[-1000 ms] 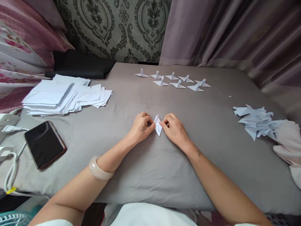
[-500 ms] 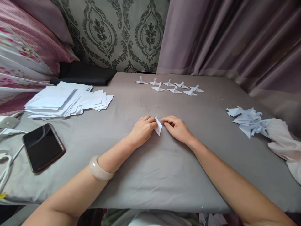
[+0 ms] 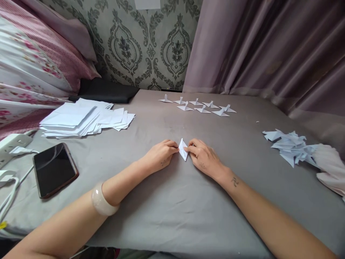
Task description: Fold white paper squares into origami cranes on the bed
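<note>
The right hand (image 3: 203, 157) is pinching the folded paper (image 3: 183, 152) again; the left hand (image 3: 161, 155) is pinching too, so both are steadying it.

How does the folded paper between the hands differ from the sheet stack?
The folded paper is a small, narrow diamond; the sheet stack is wide and layered. The folded paper sits between the left hand and right hand; the sheet stack lies apart. Both are white.

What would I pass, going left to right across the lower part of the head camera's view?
White power strip → dark phone → pale bangle → left hand → small folded paper → right hand → heap of folded paper shapes → pale pink cloth.
</note>
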Motion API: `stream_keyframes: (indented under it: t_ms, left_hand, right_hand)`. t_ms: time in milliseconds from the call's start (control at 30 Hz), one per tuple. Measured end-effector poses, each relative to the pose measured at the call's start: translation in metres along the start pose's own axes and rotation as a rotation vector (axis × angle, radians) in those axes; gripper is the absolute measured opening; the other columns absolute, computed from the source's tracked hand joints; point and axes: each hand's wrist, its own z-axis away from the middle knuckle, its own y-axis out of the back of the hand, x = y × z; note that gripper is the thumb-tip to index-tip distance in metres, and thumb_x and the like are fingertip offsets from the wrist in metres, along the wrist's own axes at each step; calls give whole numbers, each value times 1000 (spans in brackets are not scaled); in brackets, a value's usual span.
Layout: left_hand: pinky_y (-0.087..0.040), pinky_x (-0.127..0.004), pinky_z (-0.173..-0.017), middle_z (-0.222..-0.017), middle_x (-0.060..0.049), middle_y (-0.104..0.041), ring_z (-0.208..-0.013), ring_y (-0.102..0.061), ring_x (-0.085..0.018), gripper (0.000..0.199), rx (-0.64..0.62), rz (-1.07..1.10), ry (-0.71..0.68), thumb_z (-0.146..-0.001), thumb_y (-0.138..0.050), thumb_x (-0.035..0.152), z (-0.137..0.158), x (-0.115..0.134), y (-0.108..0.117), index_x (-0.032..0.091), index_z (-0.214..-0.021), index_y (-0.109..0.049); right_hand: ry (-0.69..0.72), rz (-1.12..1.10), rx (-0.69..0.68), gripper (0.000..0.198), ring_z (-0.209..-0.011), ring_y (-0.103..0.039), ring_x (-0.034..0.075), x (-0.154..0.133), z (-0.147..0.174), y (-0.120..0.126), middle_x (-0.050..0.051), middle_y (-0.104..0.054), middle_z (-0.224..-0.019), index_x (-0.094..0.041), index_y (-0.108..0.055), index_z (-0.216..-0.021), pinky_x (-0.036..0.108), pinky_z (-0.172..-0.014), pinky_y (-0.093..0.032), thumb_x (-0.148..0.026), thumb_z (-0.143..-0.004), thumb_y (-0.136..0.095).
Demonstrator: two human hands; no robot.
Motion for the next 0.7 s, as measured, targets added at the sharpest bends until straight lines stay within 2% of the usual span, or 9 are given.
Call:
stream_keyframes:
  t_ms: [67,167,267,467,700]
  left_hand:
    - [-48,-28,-84,-107,-7,-67,-95,-61,-20,38,32,90,89,-76,-39,3,-8,3,3,17,-92,-71]
    - [-48,-26,-73,-90,-7,-68,-76,-62,-17,25,72,183,293,-73,-46,8,-21,9,4,16,-74,-69]
    - [-47,-28,-71,-81,-7,-63,-72,-59,-17,15,121,200,436,-77,-53,18,-30,12,-1,14,-72,-67]
    - [-46,-33,-80,-93,-9,-56,-84,-55,-19,10,188,297,513,-76,-62,24,-31,6,-16,14,-76,-66]
    - [-44,-37,-89,-100,-10,-53,-94,-53,-20,9,207,425,558,-75,-64,23,-30,8,-16,14,-76,-66]
  right_hand:
    - [-4,6,17,34,-89,-55,17,-1,0,-2,5,-61,-101,-25,-70,-104,27,-62,-38,-11,-89,-43]
    - [-9,2,32,34,-90,-55,17,0,2,-4,6,-61,-102,-25,-70,-104,27,-64,-39,-10,-89,-43]
    - [-6,-9,39,35,-91,-54,18,0,4,-4,6,-61,-103,-26,-70,-105,28,-66,-40,-10,-89,-44]
    - [-22,-117,73,34,-94,-56,18,4,8,-6,4,-63,-103,-27,-71,-101,29,-72,-44,-9,-88,-45]
    - [-59,-214,108,33,-95,-58,18,7,8,-8,4,-64,-103,-22,-70,-95,30,-79,-46,-5,-83,-44]
